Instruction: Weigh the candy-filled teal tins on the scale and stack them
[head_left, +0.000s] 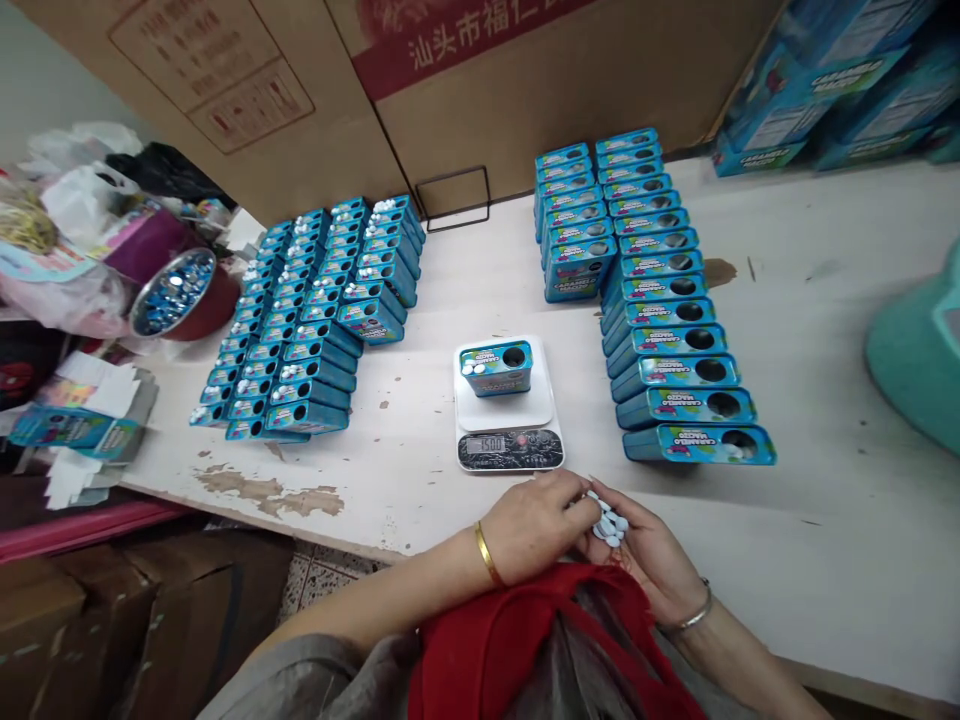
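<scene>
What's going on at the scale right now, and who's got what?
A person's right hand is cupped, palm up, with a small pile of pale candies in it. The left hand has its fingertips at that pile. Just beyond, one blue tin sits on a small scale, with a few candies at its left end. More tins fill the left rows and the right rows on the table.

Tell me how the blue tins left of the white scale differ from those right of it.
The left blue tins carry pale sweets on top; the right blue tins show dark open holes. The left form a broader block, the right two columns. Same label on both.
</scene>
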